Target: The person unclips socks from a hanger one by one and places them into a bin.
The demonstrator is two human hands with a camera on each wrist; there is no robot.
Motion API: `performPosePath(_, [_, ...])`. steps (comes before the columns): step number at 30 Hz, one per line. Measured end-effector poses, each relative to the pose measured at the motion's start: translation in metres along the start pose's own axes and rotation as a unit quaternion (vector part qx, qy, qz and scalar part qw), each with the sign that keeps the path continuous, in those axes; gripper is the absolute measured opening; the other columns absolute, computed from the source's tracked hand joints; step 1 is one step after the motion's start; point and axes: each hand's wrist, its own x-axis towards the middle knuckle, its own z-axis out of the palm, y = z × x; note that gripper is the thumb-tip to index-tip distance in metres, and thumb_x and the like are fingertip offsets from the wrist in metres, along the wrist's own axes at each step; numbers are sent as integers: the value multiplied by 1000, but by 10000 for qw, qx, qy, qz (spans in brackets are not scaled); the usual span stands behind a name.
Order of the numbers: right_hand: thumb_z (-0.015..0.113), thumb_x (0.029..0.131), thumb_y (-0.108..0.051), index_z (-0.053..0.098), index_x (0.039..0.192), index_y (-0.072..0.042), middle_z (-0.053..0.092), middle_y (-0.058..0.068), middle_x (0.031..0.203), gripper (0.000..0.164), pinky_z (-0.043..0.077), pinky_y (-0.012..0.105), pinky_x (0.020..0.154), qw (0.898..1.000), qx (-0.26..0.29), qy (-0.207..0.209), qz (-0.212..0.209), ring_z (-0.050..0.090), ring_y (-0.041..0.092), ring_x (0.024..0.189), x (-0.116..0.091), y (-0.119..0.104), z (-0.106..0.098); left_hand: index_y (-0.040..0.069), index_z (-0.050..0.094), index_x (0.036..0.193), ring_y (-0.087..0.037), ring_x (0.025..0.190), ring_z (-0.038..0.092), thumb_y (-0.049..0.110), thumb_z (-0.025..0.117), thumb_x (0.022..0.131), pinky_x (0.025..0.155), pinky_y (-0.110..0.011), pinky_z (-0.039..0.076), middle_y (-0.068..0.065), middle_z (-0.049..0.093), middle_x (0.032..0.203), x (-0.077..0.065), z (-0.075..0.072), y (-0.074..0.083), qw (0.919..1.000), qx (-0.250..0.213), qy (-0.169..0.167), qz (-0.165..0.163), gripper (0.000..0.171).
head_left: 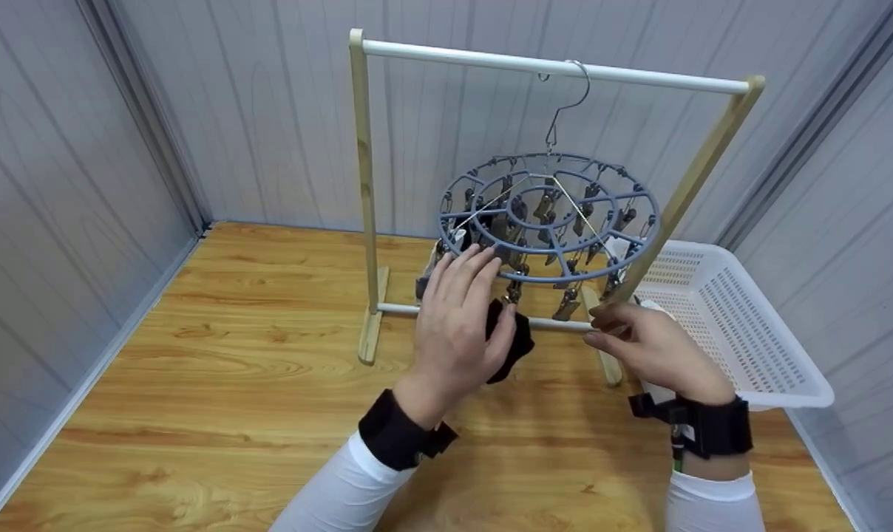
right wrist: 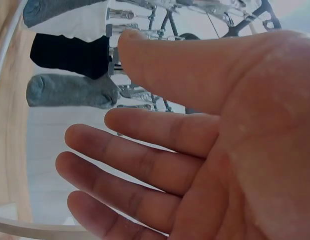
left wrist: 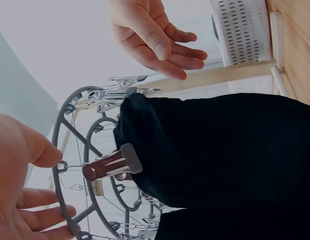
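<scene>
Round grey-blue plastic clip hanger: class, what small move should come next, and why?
Probably the left hand should turn the round grey-blue plastic clip hanger slightly, bringing the bare grey clip to the front: that hand touches the hanger, the black cloth sock hangs clipped near it, and the right hand is empty.

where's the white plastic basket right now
In the head view, the white plastic basket sits at the right, partly behind the right hand and beside the drying rack's right post.

Small panelled booth, laundry-style setup: pale wall panels [head_left: 269,133] behind and both sides of drying rack [head_left: 476,58], wood-grain tabletop [head_left: 217,414] under it, clip hanger [head_left: 556,250] on it, plastic basket [head_left: 777,321] to its right.
</scene>
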Motion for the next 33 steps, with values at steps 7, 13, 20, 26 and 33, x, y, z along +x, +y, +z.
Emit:
performPosePath(7, [77,106,-45,72,144,-3,79,13,124,56,61,54,96,9990,-275,-286,210,75,29,109,3,-2,4,-6,68,139,-39,141,62,10,80,96,130,-57,36,-22,70,143,0,-2,1,9997,-158,-162,-6,47])
performPosePath(13, [77,102,-60,68,152,-8,76,12,136,73,61,54,96,9960,-378,-695,410,73,30,115,3,-4,7,-5,68,141,-38,140,63,9,77,98,126,-60,41,-20,70,144,0,-4,2,9987,-381,-301,137,46])
performPosePath(20, [83,96,-60,64,155,-6,73,13,142,82,58,61,105,9943,-260,-1014,177,69,38,130,5,-3,15,-5,69,140,-35,139,64,9,74,98,129,-55,39,-19,70,144,2,-4,5,9971,-552,-348,401,44])
performPosePath(26, [85,93,-62,70,147,-9,75,9,136,77,58,60,106,9941,-302,-1033,-108,71,36,126,10,-3,24,-4,69,141,-34,140,64,7,75,96,130,-53,38,-18,70,145,1,-3,7,9955,-637,-380,590,46])
performPosePath(33, [87,94,-56,73,141,-17,79,0,128,62,61,57,101,9947,-25,-1027,-101,74,28,115,18,3,34,-4,68,143,-33,144,62,5,77,94,132,-50,35,-18,69,146,1,-3,8,9933,-774,-553,651,50])
